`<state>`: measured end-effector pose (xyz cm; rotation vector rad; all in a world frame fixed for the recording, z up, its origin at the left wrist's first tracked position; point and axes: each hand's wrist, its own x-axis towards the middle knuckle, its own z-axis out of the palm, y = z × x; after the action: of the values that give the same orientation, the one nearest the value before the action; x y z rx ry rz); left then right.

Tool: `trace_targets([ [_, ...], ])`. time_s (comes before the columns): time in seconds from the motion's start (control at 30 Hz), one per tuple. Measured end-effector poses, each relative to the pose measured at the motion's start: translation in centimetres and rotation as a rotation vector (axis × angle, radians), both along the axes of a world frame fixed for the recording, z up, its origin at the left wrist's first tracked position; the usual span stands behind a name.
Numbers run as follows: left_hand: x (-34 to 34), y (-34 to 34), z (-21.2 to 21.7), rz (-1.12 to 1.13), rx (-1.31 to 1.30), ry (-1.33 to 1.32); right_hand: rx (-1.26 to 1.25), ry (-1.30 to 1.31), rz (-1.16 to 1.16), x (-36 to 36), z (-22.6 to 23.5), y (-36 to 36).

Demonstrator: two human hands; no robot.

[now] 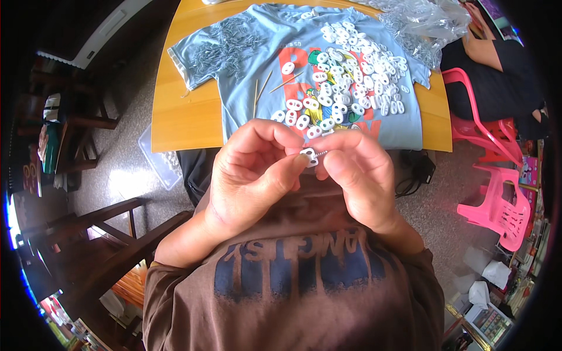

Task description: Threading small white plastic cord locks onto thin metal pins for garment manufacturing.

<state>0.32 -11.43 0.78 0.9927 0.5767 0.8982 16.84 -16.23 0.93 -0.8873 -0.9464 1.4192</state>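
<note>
My left hand [252, 167] pinches a small white plastic piece [311, 157] with two holes between thumb and forefinger, just in front of the table edge. Against its right side, my right hand [360, 175] grips a thin threaded screw [321, 153], whose shaft points into the piece. The fingertips partly cover both parts. Beyond the hands, a light blue T-shirt [234, 114] lies spread on the table. Many similar white two-hole pieces [374, 76] are heaped on its right half, and a pile of small grey metal screws [228, 47] covers its left sleeve area.
The wooden table [167, 117] bears the shirt, several thin wooden sticks [256, 96] and a clear plastic bag [424, 26]. Another person's arm [483, 50] rests at the right. Pink plastic chairs [497, 205] stand there; a clear bin [161, 158] sits on the floor at left.
</note>
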Motion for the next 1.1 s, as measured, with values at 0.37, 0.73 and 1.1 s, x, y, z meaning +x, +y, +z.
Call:
trace_targets([
  [0.37,1.0,0.5,-0.2,-0.003,-0.139,-0.020,-0.061,-0.087,-0.108,0.0,-0.6,0.3],
  [0.73,1.2,0.3,-0.1,-0.037,-0.260,0.026,-0.013,-0.035,-0.128,-0.1,-1.6,0.6],
  [1.1,1.2,0.1,-0.7,0.021,-0.039,0.108,-0.007,-0.197,-0.168,-0.5,-1.1,0.8],
])
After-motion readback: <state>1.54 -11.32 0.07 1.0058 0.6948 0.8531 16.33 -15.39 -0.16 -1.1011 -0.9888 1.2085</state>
